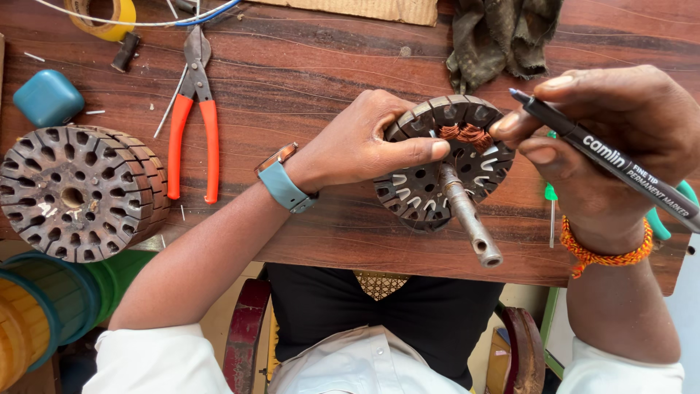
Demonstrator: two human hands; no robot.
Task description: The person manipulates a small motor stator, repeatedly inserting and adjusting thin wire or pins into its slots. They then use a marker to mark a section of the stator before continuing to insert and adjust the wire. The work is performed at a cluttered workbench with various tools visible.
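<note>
Gripped a slotted motor rotor (437, 164) by its rim with left hand (357, 142), thumb laid across the face, wrist bent inward, shaft (467, 215) angled toward the body above the wooden table (306, 80). Pinched the copper winding (467, 133) at the rotor's top with right hand (612, 146) fingertips, black marker (612, 160) tucked between fingers. Left a second rotor (80, 191) and orange-handled pliers (193, 124) well apart, leftward.

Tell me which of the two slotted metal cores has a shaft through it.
The core held in both hands, at centre right: a metal shaft sticks out and copper wire sits in its slots. The core at left lies shaftless.
</note>
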